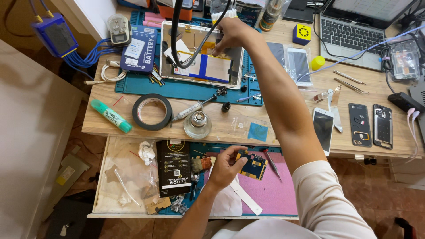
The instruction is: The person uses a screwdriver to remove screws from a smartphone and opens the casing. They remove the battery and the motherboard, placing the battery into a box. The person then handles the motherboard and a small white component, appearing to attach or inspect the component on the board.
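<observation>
My left hand (226, 166) hovers over the open drawer and pinches a small dark circuit board (253, 166) with yellow patches, just above a pink mat (274, 190). My right hand (233, 34) reaches far across the desk, fingers closed near the top edge of an opened tablet (201, 57) with blue and yellow tape inside. Whether it holds anything I cannot tell. A black cable (176, 35) loops in front of the tablet.
A roll of black tape (152, 112), a glass bottle (197, 124), a green tube (110, 115) and a syringe (190, 109) lie on the desk. Several phones and phone frames (358, 125) sit at right, a laptop (354, 26) behind. A screwdriver (270, 160) lies in the drawer.
</observation>
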